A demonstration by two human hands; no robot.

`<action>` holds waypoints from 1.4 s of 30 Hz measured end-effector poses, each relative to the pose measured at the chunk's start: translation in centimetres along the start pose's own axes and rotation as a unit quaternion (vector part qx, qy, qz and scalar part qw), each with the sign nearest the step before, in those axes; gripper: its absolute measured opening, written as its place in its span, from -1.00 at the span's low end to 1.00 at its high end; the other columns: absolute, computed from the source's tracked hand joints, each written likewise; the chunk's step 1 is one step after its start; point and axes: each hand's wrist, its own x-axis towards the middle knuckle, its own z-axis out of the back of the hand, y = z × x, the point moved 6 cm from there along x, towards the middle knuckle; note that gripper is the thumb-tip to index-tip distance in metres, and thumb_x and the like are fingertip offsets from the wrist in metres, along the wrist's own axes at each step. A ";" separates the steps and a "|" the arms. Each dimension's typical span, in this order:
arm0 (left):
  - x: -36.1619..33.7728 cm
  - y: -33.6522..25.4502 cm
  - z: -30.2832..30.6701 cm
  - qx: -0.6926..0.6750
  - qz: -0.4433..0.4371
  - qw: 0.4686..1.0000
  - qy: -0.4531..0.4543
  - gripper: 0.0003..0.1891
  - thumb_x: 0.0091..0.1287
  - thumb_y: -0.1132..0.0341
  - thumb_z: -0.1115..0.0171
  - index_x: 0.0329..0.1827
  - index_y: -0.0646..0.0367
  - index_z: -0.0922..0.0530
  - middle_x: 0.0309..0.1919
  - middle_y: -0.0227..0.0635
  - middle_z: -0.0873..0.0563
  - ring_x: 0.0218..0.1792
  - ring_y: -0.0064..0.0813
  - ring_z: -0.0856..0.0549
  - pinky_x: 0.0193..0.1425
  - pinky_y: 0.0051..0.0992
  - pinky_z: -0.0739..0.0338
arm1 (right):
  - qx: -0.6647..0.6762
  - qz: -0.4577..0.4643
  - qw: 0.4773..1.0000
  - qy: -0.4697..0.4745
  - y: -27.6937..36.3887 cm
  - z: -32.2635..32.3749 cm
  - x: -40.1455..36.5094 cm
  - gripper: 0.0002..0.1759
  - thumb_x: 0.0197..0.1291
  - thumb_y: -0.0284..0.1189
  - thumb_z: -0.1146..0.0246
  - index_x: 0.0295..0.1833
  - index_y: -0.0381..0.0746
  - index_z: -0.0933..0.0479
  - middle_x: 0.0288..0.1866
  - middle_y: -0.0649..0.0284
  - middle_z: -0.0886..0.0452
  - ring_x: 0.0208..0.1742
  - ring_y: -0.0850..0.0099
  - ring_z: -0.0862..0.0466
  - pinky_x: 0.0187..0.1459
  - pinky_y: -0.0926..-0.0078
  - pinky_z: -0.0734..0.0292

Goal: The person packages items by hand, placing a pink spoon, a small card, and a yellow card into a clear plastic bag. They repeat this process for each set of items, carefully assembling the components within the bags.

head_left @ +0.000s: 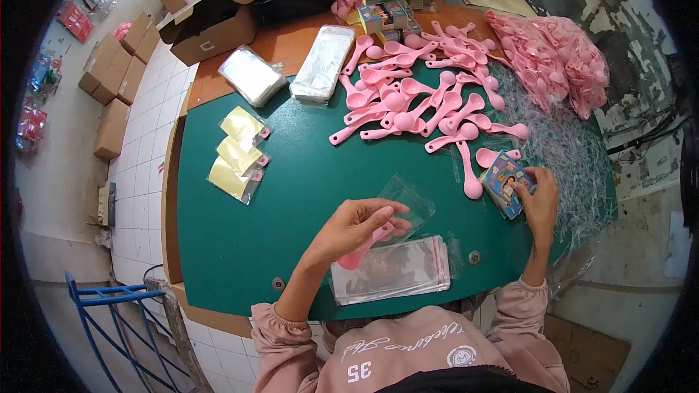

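My left hand [358, 227] is closed around a pink measuring spoon [354, 256] and a clear plastic bag [416, 209], whose free end sticks out past my fingers. Part of the spoon is hidden by the hand. On the right, my right hand [540, 202] grips the edge of a stack of colourful printed cards [504, 180], thumb on the top one. A pile of clear plastic bags [393, 273] lies on the green table just below my left hand. Beyond the cards, many pink spoons [408, 94] are heaped loosely, one [467, 164] lying close to the stack.
At left on the green tabletop [291, 175] lie several filled packets [237, 167] with yellow backing. Two stacks of clear bags [320, 65] sit farther back. A large bag of pink spoons [550, 58], crumpled plastic [564, 153] and stacked card bundles [384, 14] stand around the spoon heap.
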 end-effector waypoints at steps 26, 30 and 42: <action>0.2 0.2 0.1 0.026 -0.026 0.999 0.017 -0.66 0.40 0.25 0.03 -0.12 0.42 -0.55 -0.28 -0.25 -0.67 -0.23 -0.57 -0.61 -0.12 -0.59 -0.50 | 0.218 0.233 0.935 0.157 15.7 0.5 -2.1 -0.73 0.05 -0.63 -0.15 -0.09 -0.24 -0.55 -0.38 0.15 -0.52 -0.38 0.29 -0.56 -0.34 0.46 -0.45; 0.1 0.8 0.0 0.087 0.005 0.995 0.049 -0.65 0.40 0.22 0.01 -0.14 0.41 -0.56 -0.32 -0.34 -0.65 -0.31 -0.67 -0.53 -0.17 -0.61 -0.47 | 0.174 0.264 0.923 0.221 15.9 -0.4 -2.7 -0.69 0.02 -0.62 -0.16 -0.07 -0.16 -0.56 -0.38 0.14 -0.47 -0.39 0.21 -0.54 -0.33 0.37 -0.45; -0.1 -0.1 -1.0 0.070 -0.018 0.995 0.063 -0.65 0.40 0.21 0.01 -0.10 0.39 -0.55 -0.34 -0.34 -0.67 -0.32 -0.69 -0.52 -0.18 -0.60 -0.48 | 0.108 0.309 0.905 0.270 15.9 0.3 -2.2 -0.66 -0.06 -0.60 -0.19 -0.09 -0.13 -0.56 -0.36 0.12 -0.48 -0.35 0.16 -0.55 -0.29 0.33 -0.45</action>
